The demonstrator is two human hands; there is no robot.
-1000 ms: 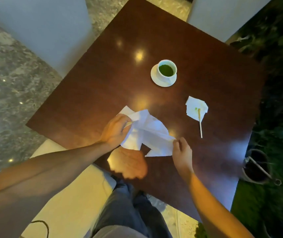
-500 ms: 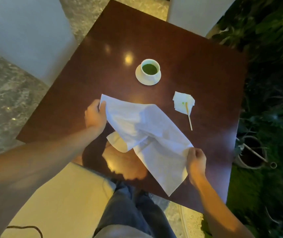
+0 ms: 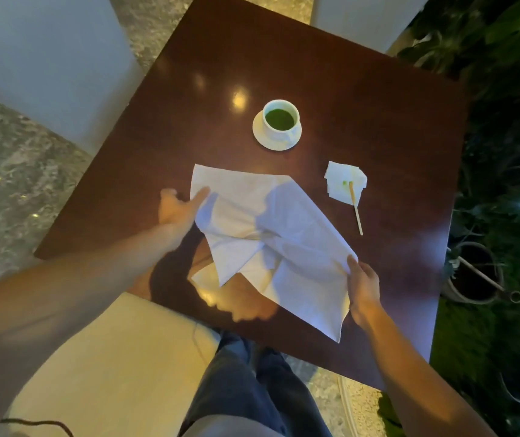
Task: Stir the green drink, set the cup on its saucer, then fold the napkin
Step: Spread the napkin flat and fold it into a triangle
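A white cup (image 3: 281, 118) holding green drink stands on its white saucer (image 3: 260, 135) past the middle of the dark wooden table (image 3: 362, 99). A large white napkin (image 3: 271, 234) lies spread and rumpled on the near half of the table. My left hand (image 3: 179, 209) grips its left edge, thumb on top. At the napkin's right corner my right hand (image 3: 364, 287) pinches the paper. A wooden stir stick (image 3: 355, 208) rests with its tip on a small stained tissue (image 3: 343, 181) right of the napkin.
White chairs (image 3: 47, 58) stand at the far left and the far side. Plants (image 3: 504, 42) and a pot (image 3: 472, 272) crowd the right edge. My legs in dark trousers (image 3: 246, 389) are under the near table edge, beside a pale seat (image 3: 110, 357).
The napkin went from bunched between my hands to pulled open wide. My hands have moved apart, and the sheet now lies lower and flatter on the table.
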